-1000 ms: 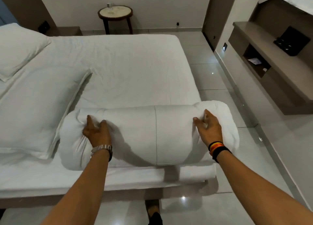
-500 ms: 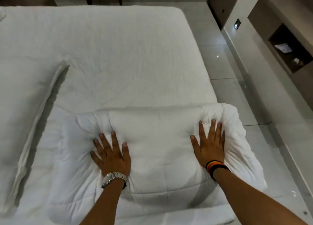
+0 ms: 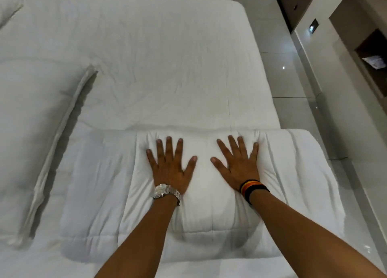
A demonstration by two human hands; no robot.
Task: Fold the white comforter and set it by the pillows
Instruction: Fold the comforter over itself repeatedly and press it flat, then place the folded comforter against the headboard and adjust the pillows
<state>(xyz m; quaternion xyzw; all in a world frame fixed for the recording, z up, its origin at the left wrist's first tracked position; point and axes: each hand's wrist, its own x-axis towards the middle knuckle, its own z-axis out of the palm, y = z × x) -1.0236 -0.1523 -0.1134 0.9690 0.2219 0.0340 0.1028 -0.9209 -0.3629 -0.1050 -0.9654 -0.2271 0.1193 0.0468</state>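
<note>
The folded white comforter [image 3: 100,185] lies as a thick bundle across the near edge of the bed, its right end hanging over the bed's side. My left hand [image 3: 169,167], with a silver watch at the wrist, presses flat on its middle with fingers spread. My right hand [image 3: 238,164], with dark and orange bands at the wrist, presses flat beside it, fingers spread too. Neither hand grips the fabric. A large white pillow [image 3: 31,131] lies just left of the comforter, and the corner of a second pillow [image 3: 8,8] shows at the far left.
The white bed sheet [image 3: 167,58] stretches away beyond the comforter. Glossy floor tiles [image 3: 293,85] run along the bed's right side. A wall unit with an open shelf [image 3: 372,62] stands at the right. Dark table legs show at the top edge.
My hands went from gripping the comforter's two ends to lying flat on top, then slid inward toward its middle. The bundle got flatter, and my view tilted down closer to the bed.
</note>
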